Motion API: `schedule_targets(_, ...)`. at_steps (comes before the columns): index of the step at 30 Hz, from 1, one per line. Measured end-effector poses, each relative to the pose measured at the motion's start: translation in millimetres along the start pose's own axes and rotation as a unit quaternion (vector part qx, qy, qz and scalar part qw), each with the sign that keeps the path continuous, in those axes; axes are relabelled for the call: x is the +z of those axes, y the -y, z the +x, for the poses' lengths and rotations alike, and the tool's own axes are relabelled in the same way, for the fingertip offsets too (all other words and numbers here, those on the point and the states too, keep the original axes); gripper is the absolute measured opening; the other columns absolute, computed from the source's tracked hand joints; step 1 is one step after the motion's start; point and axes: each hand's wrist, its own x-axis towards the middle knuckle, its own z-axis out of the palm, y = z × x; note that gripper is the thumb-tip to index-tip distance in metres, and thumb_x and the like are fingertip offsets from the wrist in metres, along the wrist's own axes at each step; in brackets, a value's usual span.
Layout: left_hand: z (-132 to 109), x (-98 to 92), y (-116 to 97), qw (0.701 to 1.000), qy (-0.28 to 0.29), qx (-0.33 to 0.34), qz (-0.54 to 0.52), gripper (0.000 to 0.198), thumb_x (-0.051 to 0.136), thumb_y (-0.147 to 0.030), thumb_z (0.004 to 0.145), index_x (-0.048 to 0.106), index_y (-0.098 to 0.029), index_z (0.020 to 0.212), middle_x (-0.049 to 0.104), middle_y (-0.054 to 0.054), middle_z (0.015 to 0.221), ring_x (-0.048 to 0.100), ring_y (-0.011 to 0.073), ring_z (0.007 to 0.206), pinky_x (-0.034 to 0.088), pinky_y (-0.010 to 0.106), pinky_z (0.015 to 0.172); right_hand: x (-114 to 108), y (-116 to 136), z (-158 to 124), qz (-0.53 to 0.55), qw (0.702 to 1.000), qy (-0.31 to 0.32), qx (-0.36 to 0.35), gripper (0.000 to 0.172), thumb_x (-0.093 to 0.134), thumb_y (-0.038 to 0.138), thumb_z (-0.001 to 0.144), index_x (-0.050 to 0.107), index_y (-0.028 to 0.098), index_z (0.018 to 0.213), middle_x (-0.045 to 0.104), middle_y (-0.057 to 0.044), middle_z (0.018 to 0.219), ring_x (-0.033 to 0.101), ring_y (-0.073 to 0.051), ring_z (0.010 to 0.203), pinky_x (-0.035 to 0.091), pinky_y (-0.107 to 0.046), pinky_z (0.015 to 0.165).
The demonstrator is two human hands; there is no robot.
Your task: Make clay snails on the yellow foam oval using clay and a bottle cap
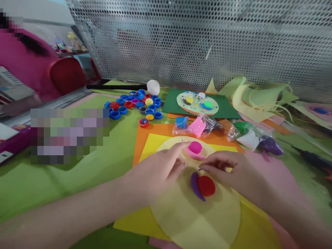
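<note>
A pale yellow paper oval (192, 221) lies on a bright yellow sheet (135, 216). On it, a red disc (206, 186) has a purple clay strip (196, 186) curved along its left side. Farther up, a magenta disc (195, 147) sits against a pink clay strip (194, 154). My left hand (158, 164) hovers over the oval's left side, index finger beside the magenta disc, thumb apart from it and nothing visible between them. Between the two discs, my right hand (228, 167) pinches a tiny purple bit of clay (200, 169) in its fingertips.
Several bottle caps (122, 110) cluster at the back left. A decorated oval (186, 108) lies on green card (169, 100). Bagged clay (198, 126) lines the orange sheet; paper scraps (246, 100) lie behind. A perforated metal panel (166, 45) stands at the back. A person in pink (28, 62) is at left.
</note>
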Motion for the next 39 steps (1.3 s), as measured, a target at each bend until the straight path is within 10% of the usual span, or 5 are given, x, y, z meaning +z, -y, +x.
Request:
schedule_targets(11, 1.2, 11.1, 9.0, 0.994, 0.018, 0.079, -0.076, 0.054, 0.04, -0.03, 0.089, 0.02, -0.028, 0.139, 0.055, 0.005, 0.123, 0.049, 0.0229, 0.112, 0.039, 0.036, 0.09, -0.2, -4.2, -2.2, 0.018, 1.0, -0.01, 0.011, 0.016, 0.057, 0.034, 0.074, 0.069, 0.024, 0.071, 0.062, 0.001, 0.057, 0.047, -0.011, 0.047, 0.036, -0.023, 0.043)
schedule_targets(19, -2.0, 22.7, -2.0, 0.998, 0.011, 0.049, -0.036, 0.068, 0.057, -0.042, 0.078, 0.027, -0.028, 0.137, 0.059, 0.006, 0.114, 0.038, 0.0331, 0.115, 0.029, 0.051, 0.094, -1.6, -0.5, -1.6, 0.053, 0.998, -0.017, 0.022, 0.017, 0.057, 0.035, 0.075, 0.069, 0.023, 0.072, 0.069, -0.001, 0.074, 0.059, -0.015, 0.063, 0.044, -0.025, 0.053)
schedule_targets(31, -5.3, 33.6, -5.7, 0.927, -0.038, -0.017, -0.372, 0.073, 0.066, -0.015, 0.07, 0.026, -0.037, 0.128, 0.056, -0.001, 0.096, 0.058, 0.0153, 0.081, 0.046, 0.034, 0.079, -12.0, 15.0, -16.6, 0.084, 0.996, -0.014, 0.022, 0.014, 0.058, 0.033, 0.074, 0.068, 0.026, 0.069, 0.068, 0.002, 0.07, 0.059, -0.013, 0.058, 0.043, -0.021, 0.047)
schedule_targets(39, -10.2, 29.1, -7.0, 0.908, -0.066, -0.003, -0.414, 0.069, 0.07, -0.015, 0.07, 0.033, -0.036, 0.124, 0.057, -0.002, 0.1, 0.06, 0.0128, 0.081, 0.047, 0.028, 0.076, -11.8, 18.9, -20.7, 0.101, 0.993, -0.06, -0.033, 0.007, 0.062, 0.031, 0.074, 0.067, 0.028, 0.07, 0.068, 0.005, 0.069, 0.059, -0.01, 0.058, 0.047, -0.017, 0.05)
